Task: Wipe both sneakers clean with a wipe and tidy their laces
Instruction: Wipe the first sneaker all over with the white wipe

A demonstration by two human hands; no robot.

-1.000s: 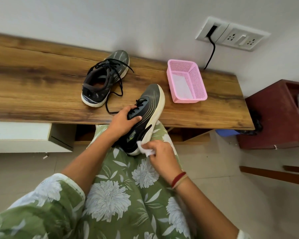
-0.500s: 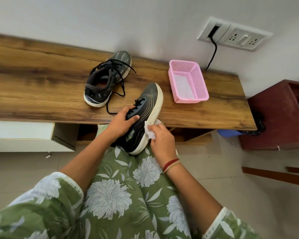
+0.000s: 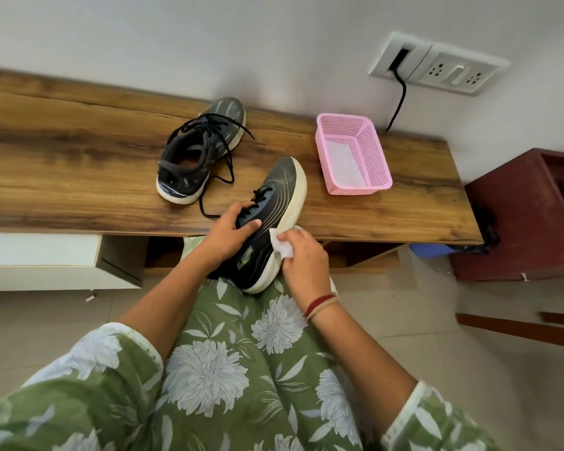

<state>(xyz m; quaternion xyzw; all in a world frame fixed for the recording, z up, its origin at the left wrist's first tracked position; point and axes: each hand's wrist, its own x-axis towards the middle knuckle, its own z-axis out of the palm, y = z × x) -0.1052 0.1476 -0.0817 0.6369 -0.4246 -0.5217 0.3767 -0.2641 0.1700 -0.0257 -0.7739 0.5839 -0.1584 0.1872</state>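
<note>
A dark sneaker with a cream sole [image 3: 279, 190] rests tilted on my lap, heel on my knee and toe over the wooden shelf's front edge. My left hand [image 3: 230, 231] grips it across the laces and tongue. My right hand [image 3: 302, 255] pinches a crumpled white wipe [image 3: 280, 244] against the sneaker's right side, by the sole. The other dark sneaker [image 3: 199, 154] stands on the wooden shelf [image 3: 62, 164] with its black laces loose and trailing toward the front edge.
A pink mesh basket [image 3: 372, 157] with a white sheet inside stands on the shelf, right of the sneakers. A wall socket with a black cable [image 3: 399, 102] is behind it. A dark red cabinet [image 3: 518, 222] stands to the right.
My right hand has slid the wipe from the sneaker's heel up along its right side toward the middle. My left hand keeps its hold on the sneaker.
</note>
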